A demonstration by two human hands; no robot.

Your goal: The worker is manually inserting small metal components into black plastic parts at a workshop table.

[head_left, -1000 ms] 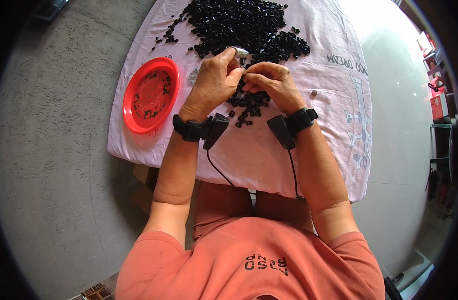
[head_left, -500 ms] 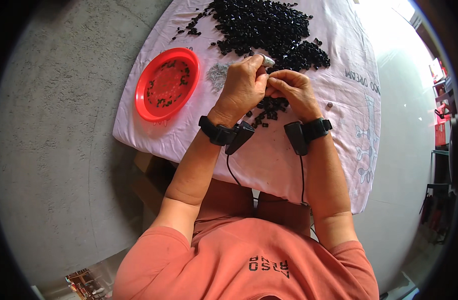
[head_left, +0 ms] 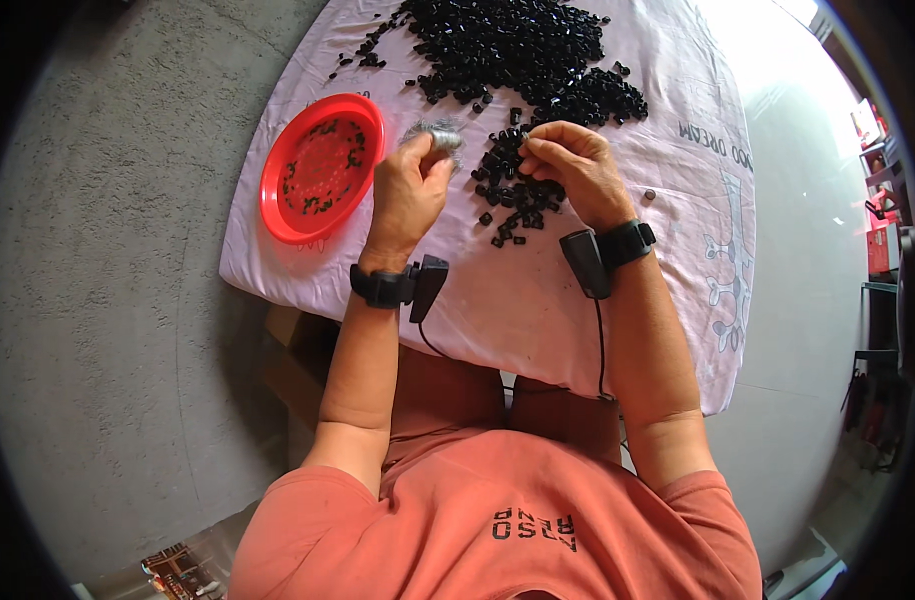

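My left hand (head_left: 411, 195) is closed, with thumb and forefinger brought together over a small pile of thin silvery pins (head_left: 418, 129). A silvery wrap (head_left: 445, 140) covers the end of one of its fingers. Whatever may be between those fingertips is too small to make out. My right hand (head_left: 576, 172) pinches thumb and fingers together above a loose cluster of small black plastic pieces (head_left: 508, 165). Its fingertips hide whether a piece is held. Both wrists wear black straps with small boxes and cables.
On the left of the cloth-covered table (head_left: 458, 305) stands a round red plastic basket (head_left: 273, 195) with small dark pieces inside. A large heap of black pieces (head_left: 508, 50) covers the far side. One brownish piece (head_left: 650, 195) lies alone at the right.
My hands have parted. The left has moved left, away from the right, to the pin pile. My right hand has shifted only slightly and keeps its pinch.
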